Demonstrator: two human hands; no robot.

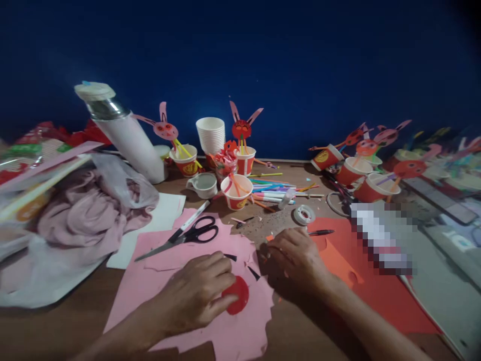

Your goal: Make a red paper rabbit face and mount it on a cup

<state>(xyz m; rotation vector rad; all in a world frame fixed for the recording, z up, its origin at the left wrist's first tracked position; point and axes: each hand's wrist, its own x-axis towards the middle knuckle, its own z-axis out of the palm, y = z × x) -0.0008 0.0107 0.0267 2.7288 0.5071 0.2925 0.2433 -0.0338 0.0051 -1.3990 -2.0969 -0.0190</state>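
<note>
Dark blue wall point(240, 60) rises behind a brown wooden bench point(33, 331). Along the back stand a tilted-looking flask point(124, 140), stacked cups point(211, 134) and a rabbit-eared cup point(246, 160); more decorated cups crowd the right. Pens point(274, 189) lie in a loose pile before the wall, with a tape roll point(304, 215) nearer. A cloth point(90, 210) fills the left side, partly in clear plastic.

Pink paper point(240, 333) covers the near middle; scissors point(174, 241) lie on it. Red paper point(391, 296) is to the right, an orange piece point(338, 258) on top.

On the pink paper is a red disc point(240, 296). The left hand point(197, 288) is over its left edge, thumb stretched across it, apart from the curled fingers; whether the thumb presses is unclear. The right hand point(296, 250) bends down by the pink paper's edge, near a black pen point(321, 232); its fingertips are in shadow, so I cannot tell whether they pinch anything.
</note>
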